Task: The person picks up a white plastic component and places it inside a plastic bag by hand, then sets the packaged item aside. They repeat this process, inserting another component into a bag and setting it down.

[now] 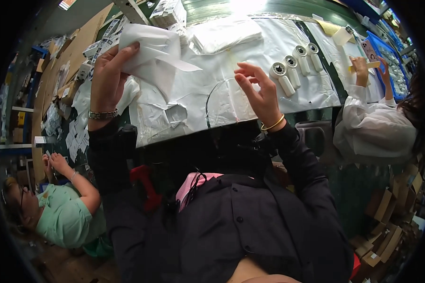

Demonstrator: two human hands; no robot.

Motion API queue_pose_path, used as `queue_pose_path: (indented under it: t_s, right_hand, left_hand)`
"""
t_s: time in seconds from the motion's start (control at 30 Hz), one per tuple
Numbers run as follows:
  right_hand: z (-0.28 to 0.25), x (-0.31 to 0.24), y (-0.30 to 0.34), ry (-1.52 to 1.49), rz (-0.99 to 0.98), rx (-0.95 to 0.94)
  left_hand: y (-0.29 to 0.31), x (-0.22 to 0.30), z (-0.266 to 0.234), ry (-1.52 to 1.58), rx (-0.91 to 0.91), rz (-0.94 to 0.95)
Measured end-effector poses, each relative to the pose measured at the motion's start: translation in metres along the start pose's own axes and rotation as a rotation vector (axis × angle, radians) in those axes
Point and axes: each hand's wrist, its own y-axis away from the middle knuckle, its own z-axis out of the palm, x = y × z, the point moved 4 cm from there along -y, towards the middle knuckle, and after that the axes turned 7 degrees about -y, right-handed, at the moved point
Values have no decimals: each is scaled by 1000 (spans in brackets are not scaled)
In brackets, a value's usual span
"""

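A thin, translucent white bag (148, 59) hangs from my left hand (109, 78), pinched between thumb and fingers above the left part of the table. Its loose corner points toward the middle. My right hand (259, 94) is raised over the table's near edge, fingers apart and holding nothing. Just right of it, several white cylindrical devices (284, 81) with round, dark-centred heads lie side by side in a slanting row. Beyond my hands, a flat stack of similar white bags (229, 35) rests on the white-covered table (193, 111).
Small printed boxes (167, 13) are piled at the far left. To the right, a co-worker's hands (361, 70) handle a yellowish strip beside a blue crate (387, 61) of pale parts. Another person in green (71, 214) works at lower left. Cardboard boxes (382, 226) sit at lower right.
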Motion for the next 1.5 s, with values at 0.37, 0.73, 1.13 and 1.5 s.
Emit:
queue_pose_path:
  t_s: [0.37, 0.73, 1.13, 1.5]
  right_hand:
    - [45, 12, 17, -552, 621, -417]
    - [67, 28, 28, -134, 468, -164]
    - [63, 14, 24, 301, 205, -167]
    - [62, -12, 45, 492, -156, -276]
  left_hand:
    - [-7, -82, 17, -12, -477, -210]
    - [-76, -176, 42, -209, -451, 5]
    - [-15, -135, 31, -952, 18, 330]
    - [99, -142, 70, -567, 58, 114]
